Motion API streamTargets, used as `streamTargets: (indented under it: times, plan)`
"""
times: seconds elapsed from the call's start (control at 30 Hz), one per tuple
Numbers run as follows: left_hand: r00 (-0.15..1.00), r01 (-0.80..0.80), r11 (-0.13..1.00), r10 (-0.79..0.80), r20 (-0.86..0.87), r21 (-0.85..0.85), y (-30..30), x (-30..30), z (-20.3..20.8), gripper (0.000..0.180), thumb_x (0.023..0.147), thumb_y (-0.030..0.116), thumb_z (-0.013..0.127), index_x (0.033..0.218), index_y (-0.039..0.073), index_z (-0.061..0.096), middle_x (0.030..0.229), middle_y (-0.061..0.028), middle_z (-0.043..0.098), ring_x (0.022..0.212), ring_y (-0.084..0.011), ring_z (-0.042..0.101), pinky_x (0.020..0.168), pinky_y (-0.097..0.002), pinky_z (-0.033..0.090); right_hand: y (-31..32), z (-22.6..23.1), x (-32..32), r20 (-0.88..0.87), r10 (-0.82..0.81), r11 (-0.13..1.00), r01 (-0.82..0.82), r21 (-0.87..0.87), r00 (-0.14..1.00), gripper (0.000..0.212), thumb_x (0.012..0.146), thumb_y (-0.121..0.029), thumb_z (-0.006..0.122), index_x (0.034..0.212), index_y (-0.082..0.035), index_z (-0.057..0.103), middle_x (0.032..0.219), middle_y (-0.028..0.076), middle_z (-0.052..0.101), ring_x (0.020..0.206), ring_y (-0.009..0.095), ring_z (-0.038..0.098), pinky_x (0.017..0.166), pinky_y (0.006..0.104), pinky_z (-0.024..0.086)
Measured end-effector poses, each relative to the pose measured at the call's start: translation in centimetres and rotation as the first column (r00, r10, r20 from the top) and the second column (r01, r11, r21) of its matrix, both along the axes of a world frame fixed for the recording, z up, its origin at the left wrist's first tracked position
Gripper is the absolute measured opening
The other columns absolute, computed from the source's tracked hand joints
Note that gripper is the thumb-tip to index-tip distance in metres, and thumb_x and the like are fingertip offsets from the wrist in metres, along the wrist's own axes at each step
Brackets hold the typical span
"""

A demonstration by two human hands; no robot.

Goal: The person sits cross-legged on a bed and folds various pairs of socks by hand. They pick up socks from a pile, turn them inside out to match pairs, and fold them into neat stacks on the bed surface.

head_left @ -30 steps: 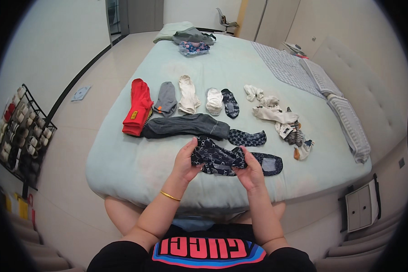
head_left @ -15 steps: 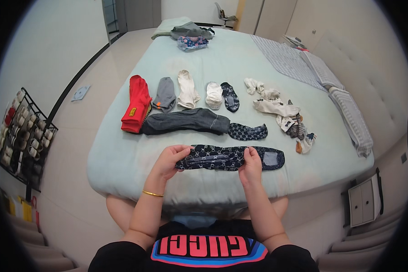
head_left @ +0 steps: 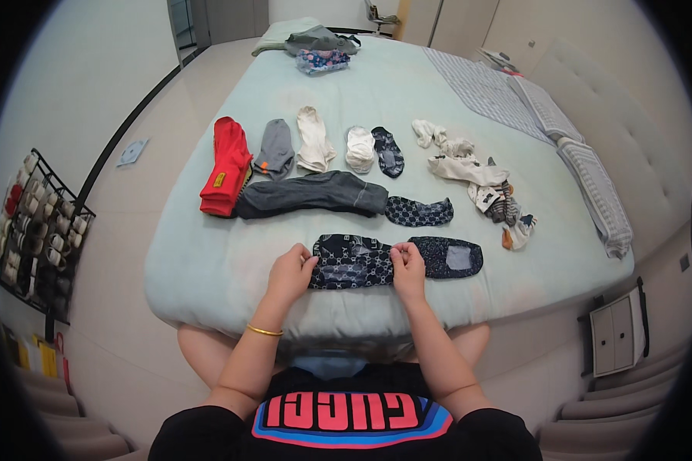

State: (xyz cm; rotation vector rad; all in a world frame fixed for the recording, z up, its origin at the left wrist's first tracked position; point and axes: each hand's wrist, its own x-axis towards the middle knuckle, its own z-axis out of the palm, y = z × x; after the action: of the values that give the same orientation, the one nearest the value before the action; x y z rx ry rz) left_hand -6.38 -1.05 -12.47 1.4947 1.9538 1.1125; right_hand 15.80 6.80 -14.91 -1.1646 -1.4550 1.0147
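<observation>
A dark patterned sock [head_left: 354,261] lies folded over near the front edge of the pale green bed [head_left: 207,261]. My left hand [head_left: 291,273] pinches its left end and my right hand [head_left: 407,269] pinches its right end. Just right of my right hand lies a dark low-cut sock [head_left: 447,257] with a grey inner patch. Beyond my hands a long dark grey sock [head_left: 315,194] and a dark patterned sock [head_left: 417,212] lie in a row.
Farther back lie folded socks: red [head_left: 224,165], grey [head_left: 275,148], cream [head_left: 314,138], white [head_left: 359,148] and dark blue [head_left: 387,150]. A loose heap of light and striped socks [head_left: 480,184] sits at the right. Clothes [head_left: 321,48] lie at the far end. A black wire rack [head_left: 34,230] stands at left.
The patterned sock was stretched out flat between my hands; both hands have come closer together and the sock is now folded to about half its length.
</observation>
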Motion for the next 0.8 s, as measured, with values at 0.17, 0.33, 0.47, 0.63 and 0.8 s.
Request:
streamTargets:
  times: [0.17,0.33,0.47,0.63,0.8]
  plan:
    - [0.924,0.059,0.924,0.093,-0.371,0.377,0.5,1.5,1.2,0.017,0.075,0.009,0.06,0.088,0.001,0.054,0.094,-0.0164,0.053,0.082,-0.0309,0.053,0.071,-0.038,0.043,-1.1,1.1,0.8,-0.056,0.07,0.984,-0.078,-0.162,0.996,0.026,0.077,-0.003,0.061,0.101,-0.001,0.049,0.072,0.001,0.058,0.063,0.004,0.05,0.057,0.0176,0.039]
    - [0.919,0.368,0.83,-0.394,-0.026,0.42,2.1,5.1,2.9,0.025,0.075,0.009,0.062,0.097,0.0,0.055,0.094,-0.0141,0.056,0.088,-0.0265,0.054,0.077,-0.0328,0.043,-2.9,3.0,0.5,-0.214,0.245,0.963,-0.264,-0.063,0.945,0.037,0.073,0.005,0.06,0.107,-0.002,0.046,0.081,0.003,0.061,0.072,0.006,0.055,0.064,0.0189,0.044]
    - [0.806,0.562,0.8,-0.587,0.082,0.209,2.7,5.7,6.3,0.025,0.076,0.008,0.063,0.099,-0.001,0.056,0.091,-0.0107,0.06,0.082,-0.0189,0.058,0.073,-0.0282,0.045,-3.8,5.7,0.3,-0.203,0.337,0.941,-0.332,0.062,0.919,0.041,0.071,0.007,0.062,0.108,-0.001,0.046,0.086,0.002,0.057,0.082,0.007,0.053,0.074,0.0216,0.043]
    - [0.681,0.444,0.856,-0.515,0.52,0.265,3.3,5.5,7.9,0.01,0.081,0.006,0.059,0.084,0.001,0.052,0.073,-0.0024,0.057,0.065,-0.005,0.051,0.056,-0.0213,0.042,-3.6,5.6,0.0,-0.387,0.424,0.881,-0.471,-0.031,0.819,0.047,0.069,0.007,0.064,0.111,-0.003,0.044,0.104,0.004,0.052,0.095,0.012,0.051,0.081,0.026,0.043]
    - [0.586,0.255,0.915,-0.404,0.703,0.313,1.7,4.0,10.7,0.011,0.085,0.004,0.053,0.095,0.005,0.048,0.08,-0.0007,0.056,0.07,-0.0059,0.054,0.055,-0.0194,0.043,-4.3,3.7,-0.5,-0.578,0.355,0.85,-0.511,-0.128,0.735,0.023,0.079,-0.001,0.061,0.1,-0.002,0.051,0.093,0.002,0.059,0.085,0.007,0.054,0.075,0.0227,0.044]
